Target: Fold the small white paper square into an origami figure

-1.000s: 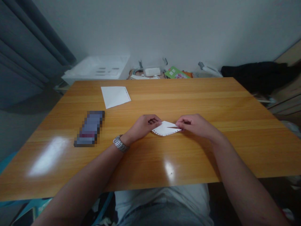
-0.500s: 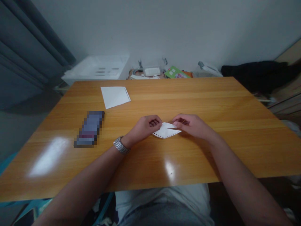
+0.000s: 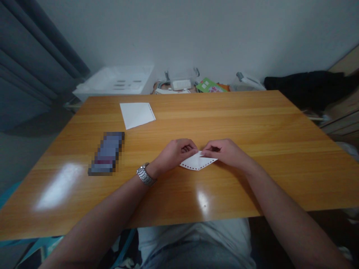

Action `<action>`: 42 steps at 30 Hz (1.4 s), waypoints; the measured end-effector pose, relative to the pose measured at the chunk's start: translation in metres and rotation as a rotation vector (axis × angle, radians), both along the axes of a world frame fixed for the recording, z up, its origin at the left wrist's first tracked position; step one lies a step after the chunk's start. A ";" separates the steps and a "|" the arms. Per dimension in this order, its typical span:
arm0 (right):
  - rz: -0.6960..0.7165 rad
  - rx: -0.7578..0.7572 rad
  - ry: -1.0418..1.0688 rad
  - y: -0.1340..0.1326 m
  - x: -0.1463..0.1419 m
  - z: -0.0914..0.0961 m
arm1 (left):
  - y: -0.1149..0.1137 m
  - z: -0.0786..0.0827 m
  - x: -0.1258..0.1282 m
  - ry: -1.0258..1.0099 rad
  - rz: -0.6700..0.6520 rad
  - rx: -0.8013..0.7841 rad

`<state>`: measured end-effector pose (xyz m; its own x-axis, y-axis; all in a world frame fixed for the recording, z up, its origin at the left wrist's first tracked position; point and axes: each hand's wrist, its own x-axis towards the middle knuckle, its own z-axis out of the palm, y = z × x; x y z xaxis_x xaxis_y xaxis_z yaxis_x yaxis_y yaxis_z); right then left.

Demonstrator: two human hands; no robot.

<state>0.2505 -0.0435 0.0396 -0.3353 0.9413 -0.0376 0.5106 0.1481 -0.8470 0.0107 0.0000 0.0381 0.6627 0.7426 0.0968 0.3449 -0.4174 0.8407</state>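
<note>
A small folded white paper [image 3: 197,162] with a perforated edge lies on the wooden table [image 3: 252,123] in front of me. My left hand [image 3: 174,153], with a metal watch on its wrist, is curled and pinches the paper's left part. My right hand [image 3: 226,152] pinches the top fold of the same paper from the right. The fingertips of both hands nearly meet above the paper.
A second white sheet [image 3: 137,114] lies at the table's far left. A blurred dark flat object [image 3: 107,153] sits left of my hands. Behind the table are a white box [image 3: 114,81], cables and clutter, and a dark cloth [image 3: 305,87] at right.
My right hand has slid left along the paper toward my left hand, folding the paper's right part over. The paper looks smaller and sits slightly nearer to me.
</note>
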 end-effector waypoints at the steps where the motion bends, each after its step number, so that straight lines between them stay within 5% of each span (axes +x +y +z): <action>1: -0.018 -0.009 0.013 0.000 0.002 0.000 | 0.001 0.001 -0.001 0.001 0.000 -0.003; 12: -0.052 0.012 -0.007 0.008 0.029 0.000 | 0.009 0.000 -0.009 -0.069 0.012 -0.075; 17: -0.203 0.108 0.050 0.012 0.038 -0.003 | 0.020 -0.001 -0.014 -0.108 0.175 -0.018; 24: -0.209 0.021 0.220 0.010 0.017 -0.010 | 0.024 -0.010 -0.010 -0.222 0.281 -0.070; 33: -0.149 -0.098 0.397 0.004 -0.009 -0.019 | 0.018 -0.025 -0.002 -0.389 0.296 -0.367; 42: -0.172 -0.044 0.386 0.007 -0.013 -0.024 | 0.010 -0.031 0.008 -0.506 0.283 -0.434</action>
